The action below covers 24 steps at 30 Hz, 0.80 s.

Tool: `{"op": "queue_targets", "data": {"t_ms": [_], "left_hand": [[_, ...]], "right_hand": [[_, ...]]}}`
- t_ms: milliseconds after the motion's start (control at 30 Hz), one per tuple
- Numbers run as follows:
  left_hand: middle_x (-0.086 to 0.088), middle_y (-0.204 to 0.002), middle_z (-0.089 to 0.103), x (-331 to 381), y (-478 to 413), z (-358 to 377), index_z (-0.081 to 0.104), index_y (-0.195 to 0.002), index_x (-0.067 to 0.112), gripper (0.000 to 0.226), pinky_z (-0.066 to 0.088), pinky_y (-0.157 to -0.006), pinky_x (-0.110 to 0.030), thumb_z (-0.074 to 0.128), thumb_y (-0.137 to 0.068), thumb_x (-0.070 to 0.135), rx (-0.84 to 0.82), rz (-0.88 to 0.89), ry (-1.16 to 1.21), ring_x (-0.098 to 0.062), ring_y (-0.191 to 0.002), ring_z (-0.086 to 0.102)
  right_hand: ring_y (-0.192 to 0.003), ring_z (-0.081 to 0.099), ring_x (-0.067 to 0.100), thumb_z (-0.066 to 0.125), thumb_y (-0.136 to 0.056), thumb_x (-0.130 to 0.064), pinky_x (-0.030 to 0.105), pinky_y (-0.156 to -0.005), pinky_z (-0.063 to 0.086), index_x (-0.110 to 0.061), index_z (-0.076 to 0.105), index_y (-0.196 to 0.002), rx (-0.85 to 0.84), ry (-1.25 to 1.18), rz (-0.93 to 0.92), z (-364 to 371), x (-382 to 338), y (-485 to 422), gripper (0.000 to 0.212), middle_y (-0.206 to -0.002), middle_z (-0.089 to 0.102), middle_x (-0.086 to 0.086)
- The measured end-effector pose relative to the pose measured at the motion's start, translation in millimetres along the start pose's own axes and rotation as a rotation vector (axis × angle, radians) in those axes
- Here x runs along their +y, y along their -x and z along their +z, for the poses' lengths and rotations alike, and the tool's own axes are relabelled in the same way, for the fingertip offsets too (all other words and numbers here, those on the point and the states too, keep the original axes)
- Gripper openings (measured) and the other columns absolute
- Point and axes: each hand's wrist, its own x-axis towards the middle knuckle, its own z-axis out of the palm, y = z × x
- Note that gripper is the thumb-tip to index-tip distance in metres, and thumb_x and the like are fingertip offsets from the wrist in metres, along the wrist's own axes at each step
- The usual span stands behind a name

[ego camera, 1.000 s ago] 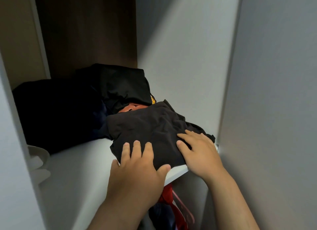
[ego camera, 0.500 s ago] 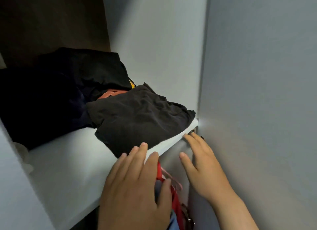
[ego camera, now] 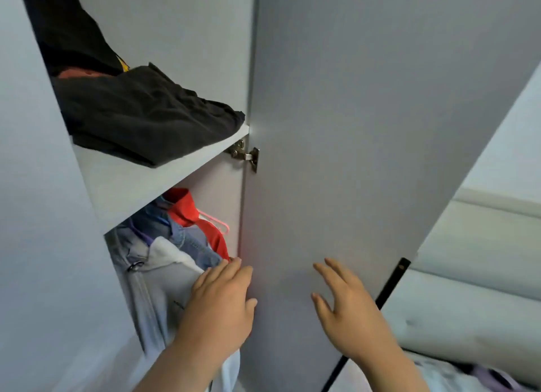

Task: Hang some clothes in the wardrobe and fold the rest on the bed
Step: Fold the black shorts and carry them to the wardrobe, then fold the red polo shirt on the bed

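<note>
Both hands empty, fingers loose & spread. Left hand (ego camera: 218, 301) sits by the hanging clothes (ego camera: 164, 263) at the wardrobe opening; can't tell if it touches them. Right hand (ego camera: 348, 306) is in front of the open door (ego camera: 366, 128), w/ nothing held. Behind: grey, denim & red pieces already on the rail, pink hanger (ego camera: 216, 222) showing. Up on the shelf (ego camera: 126, 184), folded dark clothes (ego camera: 140, 113) stacked. Bed (ego camera: 468, 289) at right, some fabric at its lower corner – prob. more left to fold.
</note>
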Motion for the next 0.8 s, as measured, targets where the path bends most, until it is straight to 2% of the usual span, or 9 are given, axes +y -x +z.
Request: {"op": "queue_targets", "data": {"t_ms": [133,233,300,400,467,533,600,700,800], "left_hand": [[0.007,-0.1,0.072,31,13,17,0.074,-0.098,0.026,0.054,0.059,-0.07,-0.031,0.087,-0.049,0.045,-0.04,0.123,0.007,-0.017,-0.087,0.072],[0.009,-0.119,0.065,61,8,9,0.064,-0.124,0.026,0.049,0.051,-0.092,-0.034,0.065,-0.08,0.047,-0.122,0.147,0.116,-0.021,-0.112,0.061],[0.011,-0.127,0.058,81,2,13,0.055,-0.134,0.028,0.046,0.044,-0.098,-0.033,0.054,-0.091,0.047,-0.091,0.248,0.152,-0.019,-0.122,0.053],[0.015,-0.109,0.064,121,0,22,0.064,-0.116,0.029,0.036,0.051,-0.083,-0.03,0.057,-0.085,0.045,-0.14,0.401,0.208,-0.016,-0.104,0.061],[0.016,-0.115,0.062,153,3,29,0.061,-0.12,0.03,0.033,0.048,-0.089,-0.028,0.054,-0.09,0.043,-0.203,0.485,0.264,-0.012,-0.11,0.057],[0.019,-0.134,0.051,182,3,39,0.049,-0.136,0.033,0.04,0.036,-0.103,-0.023,0.048,-0.098,0.043,-0.233,0.586,0.301,-0.007,-0.127,0.044],[0.019,-0.141,0.043,209,1,48,0.04,-0.143,0.035,0.045,0.029,-0.108,-0.021,0.045,-0.099,0.044,-0.259,0.667,0.333,-0.005,-0.132,0.036],[0.02,-0.142,0.038,241,-10,61,0.034,-0.146,0.034,0.048,0.028,-0.109,-0.021,0.042,-0.1,0.045,-0.323,0.764,0.299,-0.005,-0.133,0.033],[0.018,-0.137,0.039,269,-23,77,0.036,-0.143,0.033,0.045,0.031,-0.103,-0.021,0.043,-0.1,0.044,-0.344,0.838,0.289,-0.007,-0.128,0.036]], "right_hand": [[-0.133,0.046,0.014,0.056,-0.097,-0.034,0.014,-0.108,0.029,-0.028,0.048,-0.144,-0.019,0.018,0.139,-7,25,59,0.048,-0.15,0.042,-0.008],[-0.13,0.046,0.007,0.056,-0.096,-0.032,0.006,-0.098,0.026,-0.028,0.056,-0.137,0.024,0.055,0.228,-22,49,94,0.041,-0.139,0.05,-0.014],[-0.13,0.046,0.007,0.057,-0.097,-0.03,0.01,-0.098,0.028,-0.028,0.056,-0.137,0.058,0.07,0.312,-31,68,112,0.041,-0.138,0.05,-0.015],[-0.133,0.042,0.008,0.055,-0.098,-0.032,0.019,-0.105,0.035,-0.027,0.052,-0.141,0.102,0.075,0.394,-37,93,132,0.043,-0.142,0.049,-0.013],[-0.134,0.041,0.009,0.054,-0.099,-0.031,0.022,-0.107,0.034,-0.026,0.05,-0.142,0.122,0.063,0.44,-43,106,145,0.044,-0.144,0.048,-0.012],[-0.133,0.043,0.01,0.056,-0.098,-0.029,0.021,-0.105,0.035,-0.024,0.051,-0.142,0.149,0.06,0.49,-51,120,158,0.044,-0.143,0.049,-0.011],[-0.131,0.045,0.012,0.058,-0.097,-0.027,0.018,-0.102,0.033,-0.023,0.052,-0.141,0.178,0.076,0.544,-60,135,172,0.045,-0.141,0.051,-0.01],[-0.132,0.043,0.012,0.055,-0.099,-0.03,0.018,-0.102,0.032,-0.023,0.05,-0.142,0.199,0.107,0.627,-75,153,197,0.044,-0.142,0.049,-0.011],[-0.134,0.037,0.008,0.049,-0.102,-0.035,0.019,-0.105,0.032,-0.029,0.045,-0.145,0.189,0.12,0.737,-89,168,230,0.044,-0.145,0.042,-0.015]]}}
